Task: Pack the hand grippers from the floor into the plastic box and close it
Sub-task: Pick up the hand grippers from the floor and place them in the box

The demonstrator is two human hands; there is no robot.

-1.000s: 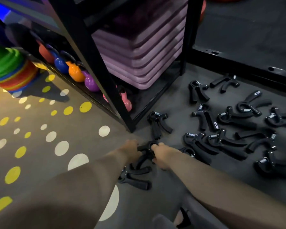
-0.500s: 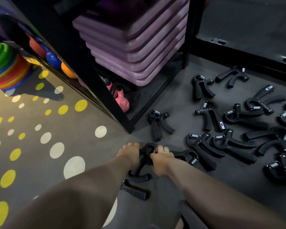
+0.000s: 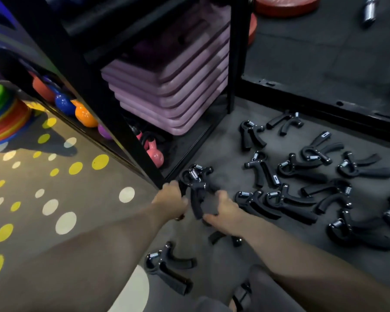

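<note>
Left hand (image 3: 170, 200) and right hand (image 3: 223, 210) slid forward, bunching hand grippers (image 3: 195, 194).
Both curl round them; squeeze tight, lift together.

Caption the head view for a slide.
Left hand and right hand grip a bunch of hand grippers by the black rack; more lie scattered on the floor.

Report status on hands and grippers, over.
Left hand and right hand both grip the gathered grippers. Loose grippers lie scattered rightward; box not in view. Rack post close beside left hand.
</note>
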